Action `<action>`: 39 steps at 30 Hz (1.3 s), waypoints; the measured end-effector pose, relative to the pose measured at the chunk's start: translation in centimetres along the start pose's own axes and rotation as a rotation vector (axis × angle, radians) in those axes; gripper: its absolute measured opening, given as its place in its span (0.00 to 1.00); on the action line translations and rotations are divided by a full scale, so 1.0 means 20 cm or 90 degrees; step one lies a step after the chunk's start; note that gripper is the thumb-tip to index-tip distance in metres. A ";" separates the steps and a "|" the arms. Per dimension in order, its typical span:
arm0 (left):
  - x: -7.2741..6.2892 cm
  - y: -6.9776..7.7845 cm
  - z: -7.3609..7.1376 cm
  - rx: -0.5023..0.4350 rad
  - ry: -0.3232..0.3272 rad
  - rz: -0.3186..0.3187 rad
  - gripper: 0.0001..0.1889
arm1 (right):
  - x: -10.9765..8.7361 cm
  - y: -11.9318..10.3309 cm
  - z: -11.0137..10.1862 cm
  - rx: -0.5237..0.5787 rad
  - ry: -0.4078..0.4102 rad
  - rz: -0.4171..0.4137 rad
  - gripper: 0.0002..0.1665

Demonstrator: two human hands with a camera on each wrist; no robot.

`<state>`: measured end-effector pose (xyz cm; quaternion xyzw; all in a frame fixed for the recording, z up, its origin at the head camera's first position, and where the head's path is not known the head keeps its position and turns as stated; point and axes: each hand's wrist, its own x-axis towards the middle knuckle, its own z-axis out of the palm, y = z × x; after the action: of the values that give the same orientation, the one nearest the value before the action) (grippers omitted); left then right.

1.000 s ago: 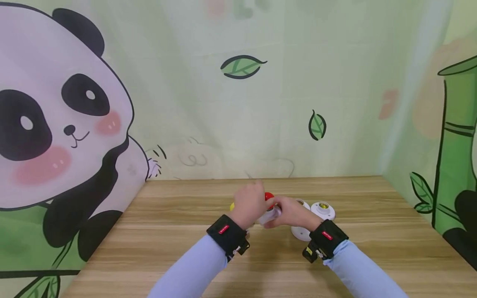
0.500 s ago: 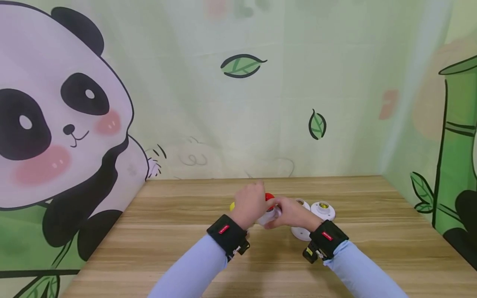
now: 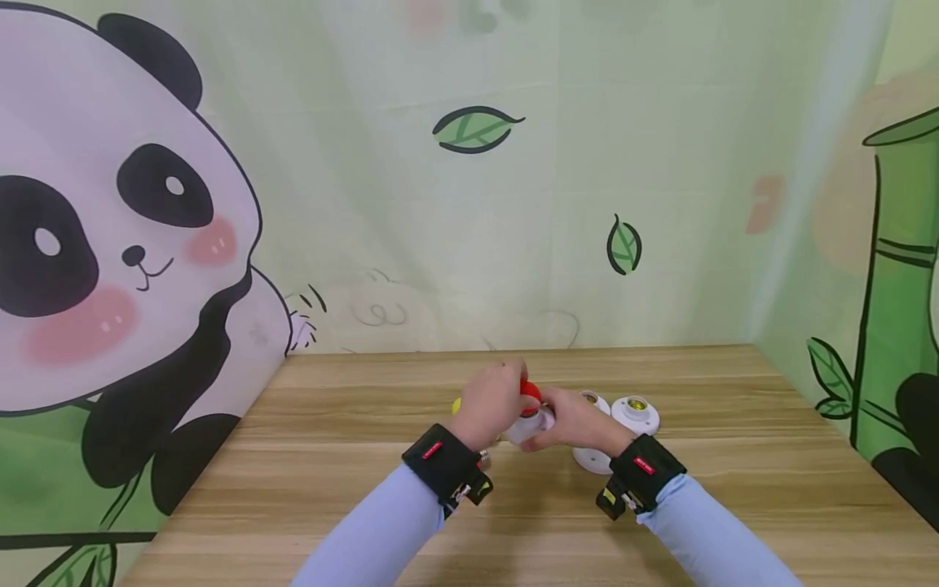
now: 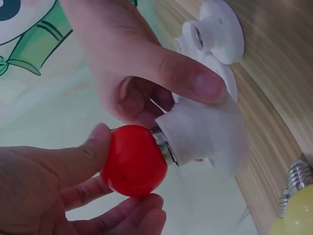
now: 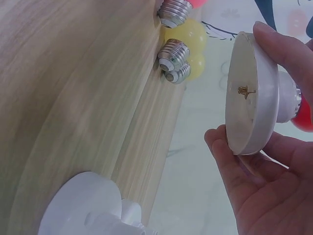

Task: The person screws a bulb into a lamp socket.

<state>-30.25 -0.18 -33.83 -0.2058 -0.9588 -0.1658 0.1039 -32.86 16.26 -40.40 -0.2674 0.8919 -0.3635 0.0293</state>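
Red bulb point(image 4: 134, 161) was held off the desk point(image 3: 704, 505), approx. mid L–R, screw base partly in a white socket point(image 4: 188, 129) w/ some metal thread showing. L hand point(image 3: 490, 405) pinched the bulb btwn thumb & fingers; R hand point(image 3: 579, 420) gripped the socket, thumb one side, fingers opp. Yellow bulbs point(image 5: 188, 36) lay L of the hands, another bulb point(image 5: 175, 12) nr them. More white sockets point(image 3: 636, 420) stood to the R. Panda-print cloth point(image 3: 367, 204) hung at the far side.
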 end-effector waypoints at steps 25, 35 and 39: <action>0.03 -0.03 -0.05 -0.105 -0.107 0.066 0.20 | -0.01 0.00 -0.02 -0.003 0.011 0.007 0.35; 0.03 -0.01 -0.04 -0.050 -0.073 0.031 0.13 | -0.01 0.00 -0.02 0.009 0.005 0.004 0.35; 0.03 0.01 -0.03 0.033 -0.038 0.003 0.23 | -0.02 -0.01 -0.02 0.016 0.003 -0.001 0.34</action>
<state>-30.60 -0.09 -33.16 -0.2100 -0.9650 -0.1344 0.0809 -32.62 16.58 -39.93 -0.2669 0.8870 -0.3755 0.0305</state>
